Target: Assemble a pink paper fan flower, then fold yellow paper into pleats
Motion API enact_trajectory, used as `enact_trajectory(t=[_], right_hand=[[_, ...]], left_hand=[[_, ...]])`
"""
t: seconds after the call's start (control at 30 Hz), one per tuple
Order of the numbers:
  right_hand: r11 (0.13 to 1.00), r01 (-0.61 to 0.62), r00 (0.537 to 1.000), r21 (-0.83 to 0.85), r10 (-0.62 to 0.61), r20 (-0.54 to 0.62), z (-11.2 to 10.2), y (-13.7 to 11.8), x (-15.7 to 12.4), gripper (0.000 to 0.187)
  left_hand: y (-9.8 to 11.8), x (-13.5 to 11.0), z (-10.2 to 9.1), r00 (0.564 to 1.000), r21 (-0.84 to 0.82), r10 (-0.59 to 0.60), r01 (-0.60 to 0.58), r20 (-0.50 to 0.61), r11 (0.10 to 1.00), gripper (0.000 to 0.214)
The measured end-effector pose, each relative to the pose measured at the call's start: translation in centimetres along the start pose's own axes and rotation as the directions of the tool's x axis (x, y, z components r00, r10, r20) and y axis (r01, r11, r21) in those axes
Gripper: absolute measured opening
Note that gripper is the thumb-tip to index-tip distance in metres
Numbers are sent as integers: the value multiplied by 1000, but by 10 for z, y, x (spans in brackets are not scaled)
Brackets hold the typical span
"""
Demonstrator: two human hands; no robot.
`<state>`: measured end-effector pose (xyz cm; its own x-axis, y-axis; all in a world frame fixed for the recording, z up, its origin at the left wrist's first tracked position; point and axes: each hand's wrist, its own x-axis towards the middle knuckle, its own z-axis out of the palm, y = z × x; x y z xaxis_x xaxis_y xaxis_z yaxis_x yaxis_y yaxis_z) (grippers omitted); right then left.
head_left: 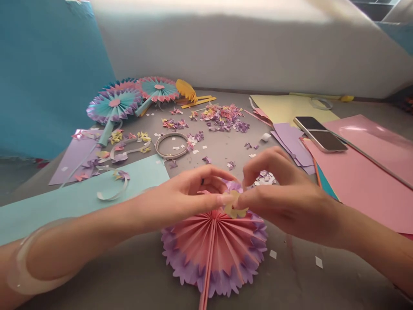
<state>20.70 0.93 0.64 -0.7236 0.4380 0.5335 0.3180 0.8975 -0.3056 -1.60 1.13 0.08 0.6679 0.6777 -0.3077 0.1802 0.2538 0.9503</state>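
The left hand (190, 198) and right hand (284, 200) are closed, pinching a yellow paper cutout (237, 207) between their fingertips. It sits at the top of a pink and purple pleated paper fan (214, 254) lying flat on the surface (290, 275).

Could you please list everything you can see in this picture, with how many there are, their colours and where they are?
pleated paper fan: one, pink and lilac, front centre, under the hands
paper cutout: one, pale yellow, between the hands
paper rosettes: three, teal, pink and lilac, back left
paper scraps: many, mixed colours, back centre
paper sheets: several, pink, right
paper sheet: one, pale blue, left
smartphone: one, black, on the pink sheets
left hand: one, fingertips on the cutout
right hand: one, pinching the cutout
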Motion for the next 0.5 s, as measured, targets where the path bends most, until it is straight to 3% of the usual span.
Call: enact_trajectory(t=[0.27,0.5], right_hand=[[995,-71,997,67,73,-28,12,5,-1,21],[999,-21,999,-28,22,30,7,2,1,23]], left_hand=[[-12,-1,0,989,-38,128,-131,-75,991,38],[-12,-4,1,963,26,251,-250,-93,968,38]])
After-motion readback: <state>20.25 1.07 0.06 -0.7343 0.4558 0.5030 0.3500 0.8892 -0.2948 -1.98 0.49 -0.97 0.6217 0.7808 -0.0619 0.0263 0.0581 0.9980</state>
